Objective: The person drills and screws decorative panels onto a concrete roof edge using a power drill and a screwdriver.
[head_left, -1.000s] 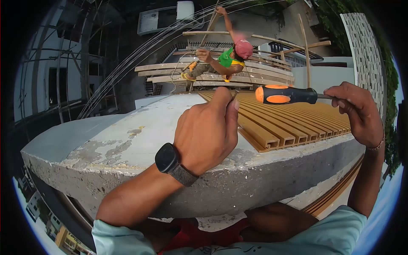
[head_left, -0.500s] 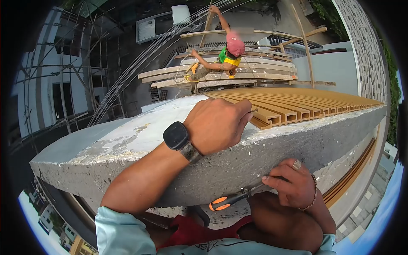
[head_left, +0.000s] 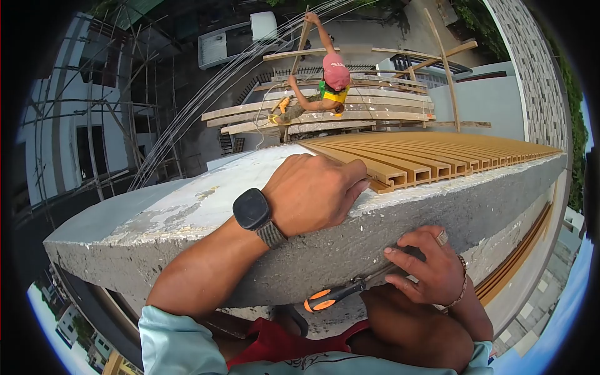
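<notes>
My left hand point(head_left: 315, 190), with a black watch point(head_left: 251, 209) on its wrist, is closed at the near left corner of the tan ribbed panel point(head_left: 431, 156). Whatever its fingers may pinch is too small to make out. Lower right, my right hand point(head_left: 431, 265) wears a ring and a bracelet and has its fingers curled round the shaft of a screwdriver. The orange and black handle of that screwdriver point(head_left: 334, 296) points left, against the grey concrete ledge point(head_left: 300, 269).
Beyond the wall, a co-worker in a pink cap point(head_left: 336, 72) is on scaffold planks point(head_left: 375, 107), one hand on an upright pole point(head_left: 302, 40). Wires cross the upper left, in front of a white truck point(head_left: 219, 47). Bamboo scaffolding stands at far left.
My left hand has shifted slightly left and down, and the small screw-like piece seen at its fingertips no longer shows. The co-worker has moved a little left, with the lower hand now at the pole.
</notes>
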Tool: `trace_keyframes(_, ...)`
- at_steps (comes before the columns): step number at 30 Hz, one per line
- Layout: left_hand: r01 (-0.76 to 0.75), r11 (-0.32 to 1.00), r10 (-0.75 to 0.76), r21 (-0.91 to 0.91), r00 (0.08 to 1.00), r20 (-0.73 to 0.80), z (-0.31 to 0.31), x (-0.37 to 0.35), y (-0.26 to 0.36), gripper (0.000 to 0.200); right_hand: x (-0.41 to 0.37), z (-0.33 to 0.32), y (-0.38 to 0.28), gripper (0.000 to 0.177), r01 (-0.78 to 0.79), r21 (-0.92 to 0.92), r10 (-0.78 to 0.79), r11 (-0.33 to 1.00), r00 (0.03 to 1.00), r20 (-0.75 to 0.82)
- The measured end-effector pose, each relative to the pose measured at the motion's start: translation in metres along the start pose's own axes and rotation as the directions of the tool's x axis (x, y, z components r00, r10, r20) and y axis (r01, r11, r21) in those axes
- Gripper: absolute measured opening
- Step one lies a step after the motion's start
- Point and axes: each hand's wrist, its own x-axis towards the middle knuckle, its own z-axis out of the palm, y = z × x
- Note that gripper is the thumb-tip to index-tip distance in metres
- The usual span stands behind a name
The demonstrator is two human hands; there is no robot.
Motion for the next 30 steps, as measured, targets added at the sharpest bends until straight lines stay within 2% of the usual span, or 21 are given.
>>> trace_keyframes(6, -0.134, 0.991, 0.132, -0.021, 0.987, -0.096, -0.001, 0.000, 0.003, 0.016, 0.013, -0.016, 0.003, 0.045, -0.008, 0.111, 0.013, 0.994, 0.999, -0.044)
trace_keyframes(8, -0.162, 0.987, 0.160, -0.012, 0.981, -0.113, -0.003, -0.001, 0.006, 0.018, 0.024, -0.029, 0.006, 0.043, -0.024, 0.175, 0.050, 0.984, 0.988, -0.144)
trace_keyframes(9, -0.191, 0.981, 0.186, -0.019, 0.972, -0.143, -0.003, -0.002, 0.006, 0.019, 0.033, -0.035, 0.008, 0.043, -0.024, 0.176, 0.050, 0.984, 0.988, -0.143)
trace_keyframes(11, -0.220, 0.975, 0.211, -0.032, 0.962, -0.170, -0.002, -0.002, 0.008, 0.019, 0.058, -0.042, 0.012, 0.038, 0.046, 0.177, 0.001, 0.983, 0.966, -0.258)
trace_keyframes(12, -0.225, 0.973, 0.213, -0.043, 0.959, -0.189, -0.002, -0.002, 0.008, 0.019, 0.068, -0.042, 0.016, 0.038, 0.041, 0.179, 0.007, 0.983, 0.967, -0.256)
trace_keyframes(14, -0.226, 0.972, 0.208, -0.068, 0.957, -0.203, -0.002, -0.002, 0.005, 0.020, 0.087, -0.041, 0.023, 0.029, 0.095, 0.316, -0.065, 0.944, 0.992, -0.106)
trace_keyframes(15, -0.206, 0.978, 0.193, -0.040, 0.958, -0.212, -0.001, -0.002, 0.003, 0.020, 0.095, -0.039, 0.025, 0.029, 0.077, 0.323, -0.051, 0.943, 0.995, -0.087)
trace_keyframes(17, -0.145, 0.989, 0.139, -0.017, 0.968, -0.210, 0.001, -0.004, 0.001, 0.021, 0.112, -0.036, 0.030, 0.021, 0.108, 0.354, -0.123, 0.929, 0.992, 0.020)
trace_keyframes(21, 0.032, 0.997, -0.050, -0.068, 0.955, -0.291, -0.002, -0.001, 0.002, 0.022, 0.148, -0.037, 0.046, 0.013, 0.038, 0.391, -0.106, 0.920, 0.982, 0.154)
trace_keyframes(23, 0.281, 0.955, -0.295, -0.090, 0.882, -0.367, 0.000, 0.002, 0.004, 0.026, 0.164, -0.031, 0.059, 0.010, -0.101, 0.617, -0.018, 0.781, 0.983, 0.183)
trace_keyframes(25, 0.339, 0.932, -0.363, -0.129, 0.876, -0.317, -0.002, 0.002, -0.003, 0.029, 0.187, -0.027, 0.078, 0.008, -0.066, 0.614, -0.079, 0.786, 0.975, 0.206)
trace_keyframes(27, 0.471, 0.882, -0.465, 0.024, 0.876, -0.129, -0.002, 0.001, -0.007, 0.030, 0.210, -0.017, 0.097, 0.010, -0.083, 0.550, -0.059, 0.831, 0.970, 0.236)
trace_keyframes(28, 0.498, 0.862, -0.502, 0.097, 0.865, 0.022, -0.005, 0.000, -0.007, 0.029, 0.220, -0.009, 0.110, 0.009, -0.164, 0.502, -0.039, 0.849, 0.929, 0.368)
trace_keyframes(29, 0.504, 0.858, -0.508, 0.096, 0.861, 0.028, -0.006, -0.001, -0.007, 0.029, 0.228, 0.003, 0.124, 0.008, -0.238, 0.444, -0.014, 0.864, 0.870, 0.493)
trace_keyframes(30, 0.469, 0.873, -0.486, 0.134, 0.860, 0.155, -0.007, -0.002, -0.007, 0.028, 0.235, 0.018, 0.137, 0.007, -0.232, 0.355, -0.024, 0.906, 0.807, 0.590)
